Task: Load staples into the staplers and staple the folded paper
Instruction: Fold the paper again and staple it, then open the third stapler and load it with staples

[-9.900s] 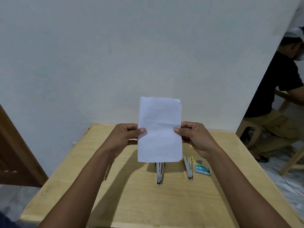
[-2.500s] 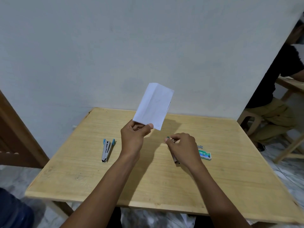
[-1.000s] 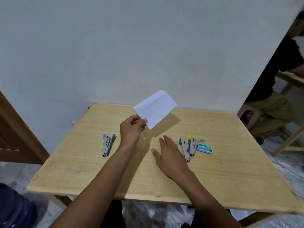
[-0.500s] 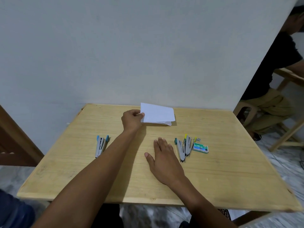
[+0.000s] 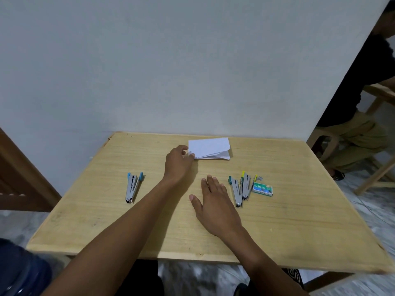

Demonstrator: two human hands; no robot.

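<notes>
Wooden table (image 5: pixel 299 231) pushed up against a plain grey wall (image 5: pixel 192 71). Nearest: right hand (image 5: pixel 215 201) lying palm-down on the wood, fingers straight and slightly spread, holding nothing. Just right of it, a teal-tipped stapler (image 5: pixel 236 192) and a yellow-tipped stapler (image 5: pixel 245 186) side by side, with a green staple box (image 5: pixel 262 189) just beside those. Well apart on the left, a blue-tipped stapler (image 5: pixel 133 188) all alone. Further back, left hand (image 5: pixel 179 161) stretched forward, fingers (image 5: pixel 191 155) curled right at the near-left corner of the folded paper (image 5: pixel 210 148), tips touching it. Can't tell if pinching or merely resting there. Paper lying flat near the far edge, close to the wall, layers gaping a bit.
</notes>
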